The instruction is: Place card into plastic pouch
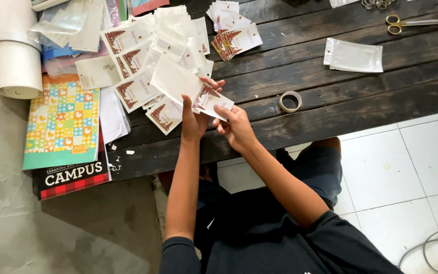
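Left hand (194, 122) grips clear pouch (174, 81); right hand (235, 127) pinches printed card (210, 100) (tree motif); card best fed squarely into pouch mouth.

Home craft workspace: dark plank table (340, 96), scissors (411, 23), tape roll (290, 101).

1. I see a tape roll (290, 101) lying flat on the dark plank tabletop (371, 96).
2. Gold-handled scissors (411, 23) lie near the far right edge.
3. A stack of clear pouches (353, 56) sits well apart from the tape roll.
4. Two white rolls (17, 61) lie at the left end.
5. A patchwork-patterned book (62, 122) rests on a black one (74, 178).
6. White floor tiles (406, 167) show below the tabletop.
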